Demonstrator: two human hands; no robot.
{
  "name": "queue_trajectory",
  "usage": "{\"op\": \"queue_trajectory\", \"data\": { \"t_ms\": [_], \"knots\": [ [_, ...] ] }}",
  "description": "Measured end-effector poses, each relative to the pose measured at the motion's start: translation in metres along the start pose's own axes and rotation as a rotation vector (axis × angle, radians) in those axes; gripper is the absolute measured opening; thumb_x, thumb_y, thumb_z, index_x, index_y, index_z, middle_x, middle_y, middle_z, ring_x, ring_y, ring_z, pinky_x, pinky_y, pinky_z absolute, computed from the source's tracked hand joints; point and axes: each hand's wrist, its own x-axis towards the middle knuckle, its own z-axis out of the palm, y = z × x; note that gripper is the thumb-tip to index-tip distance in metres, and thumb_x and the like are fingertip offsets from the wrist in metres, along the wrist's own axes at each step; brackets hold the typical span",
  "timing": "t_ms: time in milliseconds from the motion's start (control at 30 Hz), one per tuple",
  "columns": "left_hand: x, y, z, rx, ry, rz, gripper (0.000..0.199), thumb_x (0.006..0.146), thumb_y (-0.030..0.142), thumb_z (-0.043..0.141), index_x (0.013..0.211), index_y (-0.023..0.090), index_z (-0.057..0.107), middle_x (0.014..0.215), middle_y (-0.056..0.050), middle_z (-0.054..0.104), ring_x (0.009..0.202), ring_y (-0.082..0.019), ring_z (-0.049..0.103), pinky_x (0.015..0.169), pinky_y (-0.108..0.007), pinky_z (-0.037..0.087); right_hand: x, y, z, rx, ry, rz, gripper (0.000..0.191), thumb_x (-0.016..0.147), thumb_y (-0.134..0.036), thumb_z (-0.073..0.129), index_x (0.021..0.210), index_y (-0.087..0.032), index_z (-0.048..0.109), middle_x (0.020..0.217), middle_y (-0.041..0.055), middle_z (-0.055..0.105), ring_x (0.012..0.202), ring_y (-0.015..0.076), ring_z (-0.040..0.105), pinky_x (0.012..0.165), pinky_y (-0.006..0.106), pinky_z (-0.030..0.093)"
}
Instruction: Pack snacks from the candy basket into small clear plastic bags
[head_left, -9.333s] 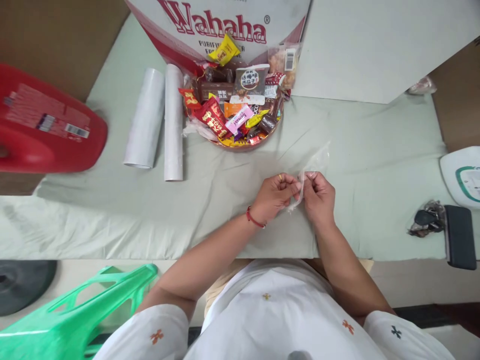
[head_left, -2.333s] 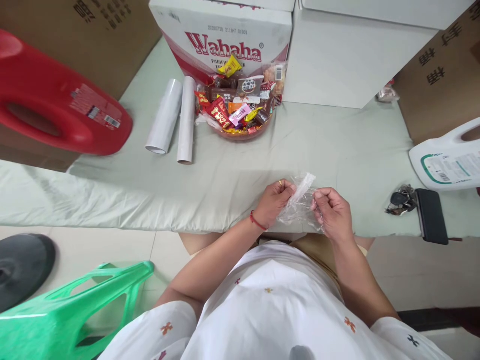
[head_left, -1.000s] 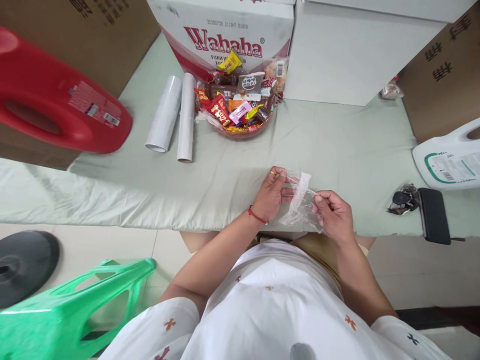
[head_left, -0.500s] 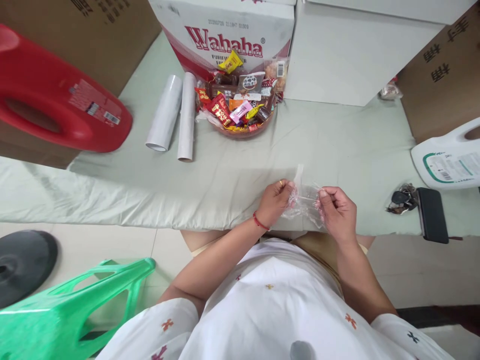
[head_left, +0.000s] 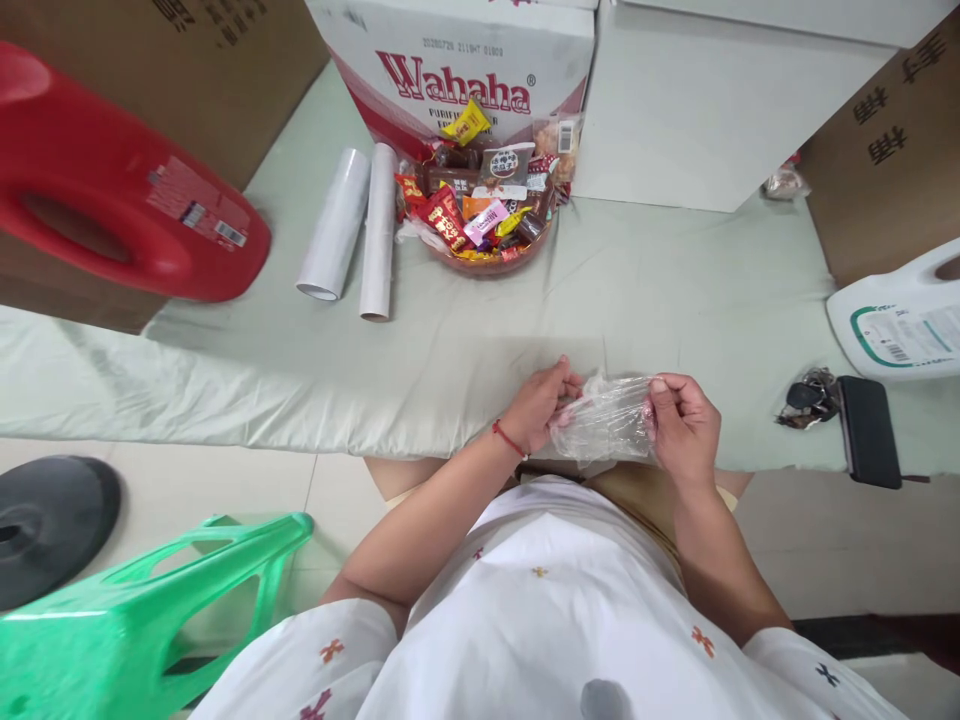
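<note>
A crumpled piece of thin clear plastic (head_left: pixel 607 415) is stretched between my hands at the table's front edge; whether it is a bag or a glove I cannot tell. My right hand (head_left: pixel 684 425) pinches its right edge between thumb and bent fingers. At its left end, my left hand (head_left: pixel 541 405) has its thumb raised and its fingers loosely apart, with the fingertips against the plastic or just inside it. A red cord bracelet (head_left: pixel 510 440) circles my left wrist.
Beyond my hands sits a bowl (head_left: pixel 491 267) of wrapped sweets before a Wahaha carton (head_left: pixel 457 50). Two white rolls (head_left: pixel 335 225) and a red jug (head_left: pixel 202 220) stand left. Keys (head_left: pixel 808 398), a black phone (head_left: pixel 868 430) and a white jug (head_left: pixel 900 320) are right. A green stool (head_left: pixel 97 640) is below left.
My left hand has loosened from its pinch and shifted slightly left and down. The plastic has spread wider between the hands. My right hand keeps its pinch.
</note>
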Motion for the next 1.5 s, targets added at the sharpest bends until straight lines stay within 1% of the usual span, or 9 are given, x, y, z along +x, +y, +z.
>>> {"op": "queue_trajectory", "data": {
  "t_ms": [200, 333, 500, 667, 900, 1067, 1167, 1267, 1500],
  "knots": [
    [0.0, -0.003, -0.007, -0.048, -0.343, -0.296, 0.045, 0.09, 0.053, 0.068, 0.073, 0.012, 0.069, 0.068, -0.012, 0.072, 0.044, -0.01, 0.053, 0.04, -0.022, 0.031, 0.001, -0.002, -0.001, -0.007, 0.017, -0.049, 0.031, 0.091, -0.053, 0.072, 0.092, -0.023, 0.066, 0.062, -0.0047, 0.058, 0.043, 0.0106, 0.045, 0.039, 0.026, 0.035],
    [-0.004, 0.002, -0.009, -0.128, -0.439, -0.352, 0.04, 0.091, 0.041, 0.06, 0.07, 0.009, 0.071, 0.072, -0.014, 0.075, 0.043, -0.009, 0.049, 0.04, -0.022, 0.032, 0.002, -0.003, -0.001, -0.005, 0.031, -0.059, 0.032, 0.091, -0.054, 0.072, 0.092, -0.023, 0.065, 0.062, -0.0048, 0.058, 0.043, 0.0101, 0.045, 0.039, 0.025, 0.034],
    [-0.01, 0.003, -0.006, -0.185, -0.335, -0.256, 0.013, 0.077, 0.022, 0.076, 0.077, 0.012, 0.068, 0.072, -0.007, 0.072, 0.051, -0.009, 0.055, 0.045, -0.021, 0.035, 0.002, -0.001, -0.002, -0.001, 0.031, -0.063, 0.03, 0.092, -0.052, 0.071, 0.093, -0.022, 0.066, 0.062, -0.0054, 0.057, 0.042, 0.0091, 0.044, 0.039, 0.024, 0.033],
    [-0.006, -0.006, 0.001, -0.225, -0.122, 0.031, 0.041, 0.071, 0.037, 0.09, 0.074, 0.018, 0.054, 0.064, 0.006, 0.055, 0.048, -0.004, 0.042, 0.042, -0.019, 0.028, 0.0, 0.0, -0.003, 0.015, 0.057, -0.089, 0.029, 0.093, -0.051, 0.071, 0.093, -0.023, 0.066, 0.063, -0.0049, 0.058, 0.043, 0.0094, 0.044, 0.04, 0.025, 0.033],
    [-0.006, -0.005, 0.001, -0.083, 0.106, 0.295, 0.044, 0.087, 0.053, 0.075, 0.078, 0.02, 0.048, 0.067, 0.007, 0.056, 0.045, -0.003, 0.034, 0.041, -0.02, 0.026, -0.015, 0.007, -0.004, -0.067, 0.074, -0.157, 0.026, 0.096, -0.049, 0.067, 0.097, -0.024, 0.068, 0.078, -0.0002, 0.069, 0.047, 0.0105, 0.047, 0.043, 0.027, 0.037],
    [-0.014, 0.006, -0.007, -0.153, 0.0, 0.29, 0.051, 0.081, 0.059, 0.079, 0.081, 0.022, 0.044, 0.079, 0.005, 0.067, 0.04, -0.002, 0.034, 0.037, -0.02, 0.024, -0.022, 0.017, -0.016, -0.12, -0.126, -0.146, 0.023, 0.099, -0.046, 0.065, 0.101, -0.025, 0.072, 0.079, 0.0002, 0.071, 0.055, 0.0132, 0.055, 0.052, 0.028, 0.047],
    [-0.021, 0.012, -0.01, -0.167, -0.108, 0.304, 0.056, 0.075, 0.062, 0.083, 0.082, 0.022, 0.044, 0.076, 0.007, 0.068, 0.036, -0.001, 0.033, 0.033, -0.019, 0.022, -0.012, 0.018, -0.026, -0.132, -0.235, -0.129, 0.03, 0.1, -0.051, 0.061, 0.107, -0.025, 0.075, 0.099, 0.0052, 0.076, 0.09, 0.0209, 0.07, 0.085, 0.036, 0.057],
    [-0.026, 0.013, -0.009, -0.145, -0.197, 0.337, 0.054, 0.078, 0.062, 0.082, 0.082, 0.022, 0.046, 0.076, 0.007, 0.069, 0.033, -0.001, 0.034, 0.031, -0.019, 0.023, 0.005, 0.011, -0.029, -0.029, -0.251, -0.13, 0.038, 0.099, -0.057, 0.06, 0.117, -0.027, 0.075, 0.123, 0.0072, 0.075, 0.119, 0.0262, 0.066, 0.11, 0.044, 0.049],
    [-0.03, 0.004, -0.01, 0.032, -0.307, 0.406, 0.048, 0.09, 0.063, 0.069, 0.081, 0.022, 0.046, 0.065, 0.006, 0.065, 0.035, -0.003, 0.034, 0.036, -0.019, 0.029, 0.03, -0.017, -0.002, 0.282, -0.731, 0.322, 0.056, 0.09, -0.073, 0.061, 0.106, -0.022, 0.08, 0.103, 0.0097, 0.078, 0.099, 0.0259, 0.072, 0.094, 0.043, 0.059]
  ]
}}
